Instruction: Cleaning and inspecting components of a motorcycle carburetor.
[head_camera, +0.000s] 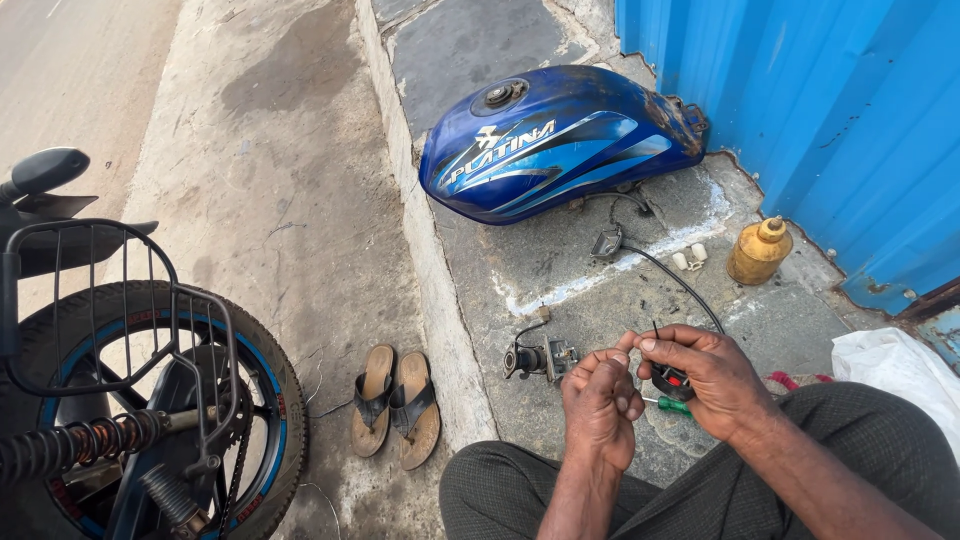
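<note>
Left hand (601, 403): fingers pinched on a thin black wire (680, 283).
Right hand (700, 372): holds a small black switch part (672, 380) above the lap.
Risk: a hard tug could snap the wire.

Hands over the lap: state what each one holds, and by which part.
The right hand cups a small black switch part with a red button around its body. The left hand pinches something at its fingertips; too small to tell.

The fuel tank (560, 140) is deep blue with white and light-blue streaks. The sandals (395, 405) are brown, the bottle (758, 252) mustard yellow.
</note>
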